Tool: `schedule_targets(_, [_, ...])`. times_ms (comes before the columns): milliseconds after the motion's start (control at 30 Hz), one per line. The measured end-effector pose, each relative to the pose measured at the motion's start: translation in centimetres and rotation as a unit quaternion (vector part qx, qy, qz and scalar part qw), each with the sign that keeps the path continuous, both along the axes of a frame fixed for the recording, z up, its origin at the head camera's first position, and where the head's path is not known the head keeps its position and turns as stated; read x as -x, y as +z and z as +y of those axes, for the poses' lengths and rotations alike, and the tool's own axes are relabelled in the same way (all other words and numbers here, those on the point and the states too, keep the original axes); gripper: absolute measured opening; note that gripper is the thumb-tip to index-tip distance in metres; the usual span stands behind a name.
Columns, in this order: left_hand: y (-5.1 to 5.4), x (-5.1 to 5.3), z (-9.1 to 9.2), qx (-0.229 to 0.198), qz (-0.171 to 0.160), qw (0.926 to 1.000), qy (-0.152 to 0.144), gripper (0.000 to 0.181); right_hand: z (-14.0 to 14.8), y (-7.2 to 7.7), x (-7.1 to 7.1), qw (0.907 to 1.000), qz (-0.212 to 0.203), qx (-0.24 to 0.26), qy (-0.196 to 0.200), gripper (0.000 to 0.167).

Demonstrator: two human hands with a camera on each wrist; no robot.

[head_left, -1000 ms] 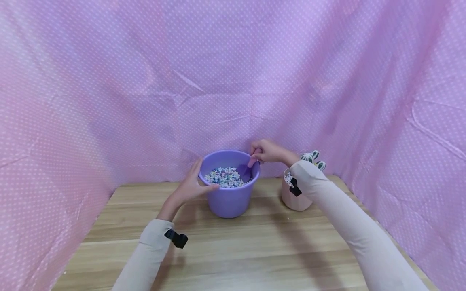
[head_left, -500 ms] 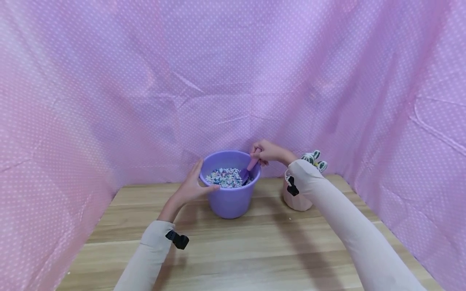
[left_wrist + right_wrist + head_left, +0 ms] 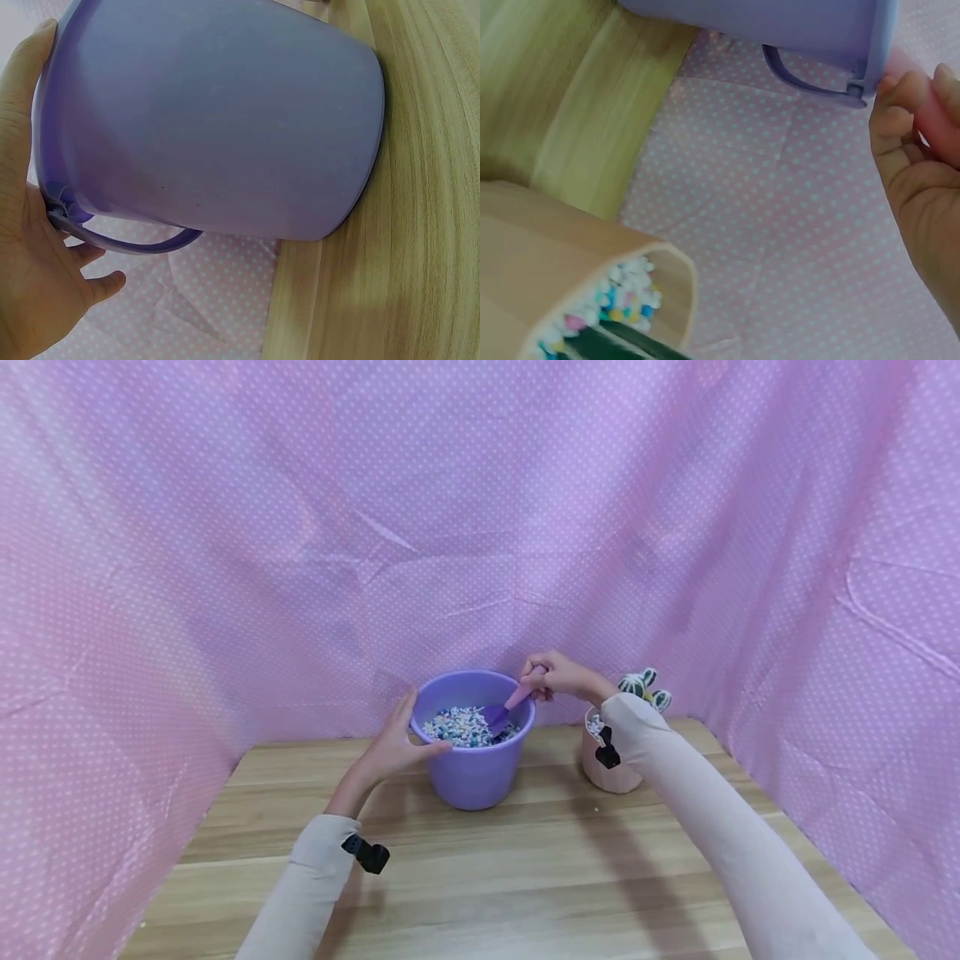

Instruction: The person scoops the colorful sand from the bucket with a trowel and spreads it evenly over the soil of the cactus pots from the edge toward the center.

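Note:
A purple bucket (image 3: pixel 474 777) stands on the wooden table, partly filled with small multicoloured pebbles (image 3: pixel 459 727). My left hand (image 3: pixel 392 745) spreads against its left side, thumb straight along the near rim and fingers toward the far side. In the left wrist view, two fingertips show beneath the bucket's handle (image 3: pixel 142 246). My right hand (image 3: pixel 558 677) grips the pink handle of a small shovel (image 3: pixel 517 697) over the bucket's right rim. The shovel's purple blade (image 3: pixel 495 718) slants down into the pebbles, its tip hidden among them.
Right of the bucket stands a beige plant pot (image 3: pixel 609 774) holding coloured pebbles (image 3: pixel 634 292) and a crocheted-looking cactus (image 3: pixel 637 685), partly behind my right sleeve. A tiny white pebble (image 3: pixel 596 809) lies on the table (image 3: pixel 480 885). Pink dotted cloth (image 3: pixel 465 568) surrounds the back and sides.
The shovel blade has shifted left through the pebbles, and its handle leans further right. My right hand has moved slightly right with it. My left hand stays at the bucket.

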State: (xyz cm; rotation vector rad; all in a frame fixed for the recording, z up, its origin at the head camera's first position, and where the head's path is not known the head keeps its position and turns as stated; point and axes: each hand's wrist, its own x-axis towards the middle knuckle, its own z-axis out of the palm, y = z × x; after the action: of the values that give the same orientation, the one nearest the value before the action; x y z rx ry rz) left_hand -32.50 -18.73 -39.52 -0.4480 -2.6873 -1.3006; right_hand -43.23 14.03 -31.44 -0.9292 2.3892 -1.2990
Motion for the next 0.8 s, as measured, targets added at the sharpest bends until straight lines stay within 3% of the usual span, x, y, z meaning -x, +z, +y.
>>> schedule_targets(333, [0.2, 0.0, -0.1, -0.003, 0.015, 0.9998, -0.008, 0.127, 0.6, -0.8, -0.3, 0.9974, -0.053, 0.047, 0.014, 0.018])
schedule_targets(567, [-0.3, 0.0, -0.2, -0.009, 0.018, 0.9998, -0.009, 0.127, 1.2, -2.7, -0.2, 0.9824, -0.138, 0.124, 0.021, 0.015])
schedule_targets(800, [-0.1, 0.0, 0.0, 0.001, 0.017, 0.9998, -0.006, 0.126, 1.6, -3.4, 0.0, 0.9764, -0.141, 0.158, 0.039, 0.016])
